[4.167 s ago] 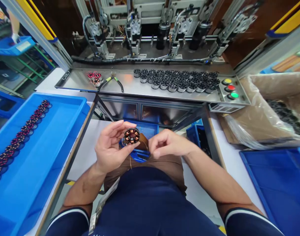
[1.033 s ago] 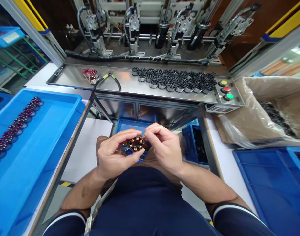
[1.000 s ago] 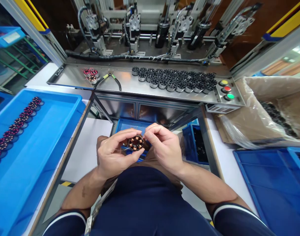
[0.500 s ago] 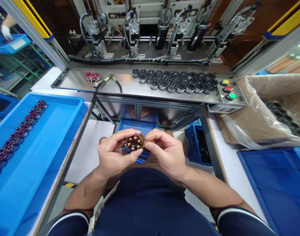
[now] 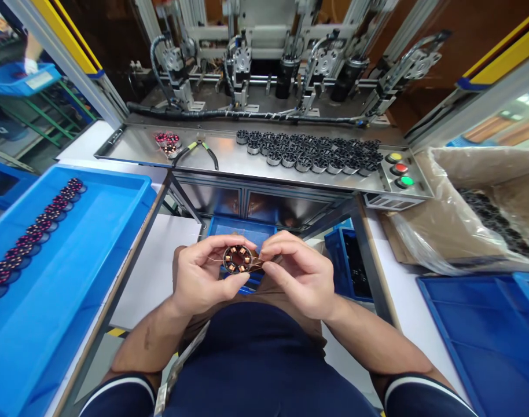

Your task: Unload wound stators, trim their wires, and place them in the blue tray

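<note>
Between the fingers and thumb of my left hand (image 5: 204,271) is a round motor stator (image 5: 226,260), black-rimmed with copper coils facing up. Thin copper wires (image 5: 256,260) stick out from its right side. My right hand (image 5: 301,272) pinches the ends of these wires between thumb and forefinger, just right of the stator. Another thin wire shows at the stator's left edge, by my left palm. Both hands are above my lap, in front of the machine ledge.
On the metal ledge lie wound stators with red wires (image 5: 168,143), pliers (image 5: 200,148) and rows of black stator cores (image 5: 303,152). A blue tray (image 5: 73,243) holds a line of stators. Buttons (image 5: 400,169) and a plastic-lined carton (image 5: 447,168) are right. A co-worker's gloved hand (image 5: 30,66) is far left.
My right hand has drawn slightly right, away from the stator, with the wires between its fingers. The stator now faces up more fully in my left hand. The camera view has shifted a little.
</note>
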The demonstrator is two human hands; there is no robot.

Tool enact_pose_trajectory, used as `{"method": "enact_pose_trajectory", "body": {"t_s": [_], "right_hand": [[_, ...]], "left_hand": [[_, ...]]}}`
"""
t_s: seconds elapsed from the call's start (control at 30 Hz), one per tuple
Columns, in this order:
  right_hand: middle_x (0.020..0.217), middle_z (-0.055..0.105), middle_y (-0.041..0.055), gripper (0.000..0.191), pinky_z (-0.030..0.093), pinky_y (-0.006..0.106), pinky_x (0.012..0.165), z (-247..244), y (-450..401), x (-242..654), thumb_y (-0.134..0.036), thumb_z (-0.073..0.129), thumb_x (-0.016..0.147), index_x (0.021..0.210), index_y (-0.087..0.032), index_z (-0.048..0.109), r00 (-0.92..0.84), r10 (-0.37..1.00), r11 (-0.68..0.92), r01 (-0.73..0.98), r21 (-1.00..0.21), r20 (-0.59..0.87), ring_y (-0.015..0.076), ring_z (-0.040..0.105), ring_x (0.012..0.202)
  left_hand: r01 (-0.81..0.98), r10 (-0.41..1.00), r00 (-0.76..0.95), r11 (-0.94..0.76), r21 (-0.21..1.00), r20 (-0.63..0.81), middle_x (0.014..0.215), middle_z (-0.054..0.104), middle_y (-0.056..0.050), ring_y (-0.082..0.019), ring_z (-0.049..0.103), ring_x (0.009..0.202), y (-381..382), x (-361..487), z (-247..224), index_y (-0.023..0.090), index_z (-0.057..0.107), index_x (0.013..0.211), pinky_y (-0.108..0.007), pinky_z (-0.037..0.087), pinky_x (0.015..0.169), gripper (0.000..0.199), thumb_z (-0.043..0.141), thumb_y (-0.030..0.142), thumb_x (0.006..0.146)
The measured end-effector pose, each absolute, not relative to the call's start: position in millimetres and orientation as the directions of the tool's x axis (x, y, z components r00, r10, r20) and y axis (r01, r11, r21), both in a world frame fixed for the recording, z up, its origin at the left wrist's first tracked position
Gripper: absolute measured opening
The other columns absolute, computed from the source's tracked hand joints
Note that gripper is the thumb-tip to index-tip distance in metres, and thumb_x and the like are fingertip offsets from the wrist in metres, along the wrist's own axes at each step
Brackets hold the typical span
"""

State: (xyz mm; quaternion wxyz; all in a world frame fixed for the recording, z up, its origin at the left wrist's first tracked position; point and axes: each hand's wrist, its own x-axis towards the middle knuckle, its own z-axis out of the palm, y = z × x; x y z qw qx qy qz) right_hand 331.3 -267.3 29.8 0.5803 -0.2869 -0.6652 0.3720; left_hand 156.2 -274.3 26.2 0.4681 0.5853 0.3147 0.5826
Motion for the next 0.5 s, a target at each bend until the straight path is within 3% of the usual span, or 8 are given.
{"method": "enact_pose_trajectory", "body": {"t_s": [0.17, 0.3, 0.5], "right_hand": [[0.079, 0.071, 0.0040, 0.017, 0.055, 0.031, 0.066, 29.8, -259.2, 331.1, -0.006, 0.070, 0.084, 0.096, -0.018, 0.070, -0.188, 0.623, 0.775, 0.015, -0.632, 0.759, 0.0159, 0.067, 0.074], [0.073, 0.070, 0.0023, 0.019, 0.055, 0.031, 0.065, 30.0, -268.9, 326.4, -0.001, 0.068, 0.082, 0.088, -0.019, 0.071, -0.095, 0.702, 0.711, 0.053, -0.701, 0.705, 0.0152, 0.066, 0.068], [0.071, 0.070, 0.0022, 0.021, 0.056, 0.033, 0.065, 28.7, -282.7, 317.4, -0.001, 0.068, 0.081, 0.088, -0.020, 0.072, -0.024, 0.738, 0.674, -0.019, -0.738, 0.675, 0.0165, 0.067, 0.066]], "left_hand": [[-0.263, 0.926, 0.159, -0.295, 0.919, 0.343, 0.097, 0.081, -0.004, -0.017, 0.077, 0.088, -273.7, 156.6, 29.5, 0.022, 0.076, 0.107, -0.023, 0.062, 0.081, 0.037, 0.083, 0.013, 0.071], [-0.191, 0.915, 0.137, -0.351, 0.917, 0.379, 0.098, 0.080, -0.005, -0.017, 0.077, 0.087, -275.3, 156.7, 26.7, 0.021, 0.074, 0.110, -0.024, 0.063, 0.080, 0.041, 0.081, 0.012, 0.071], [0.055, 0.813, -0.014, -0.580, 0.813, 0.581, 0.102, 0.080, -0.007, -0.020, 0.077, 0.090, -276.9, 159.3, 18.9, 0.019, 0.073, 0.112, -0.030, 0.064, 0.083, 0.046, 0.082, 0.009, 0.068]]}}
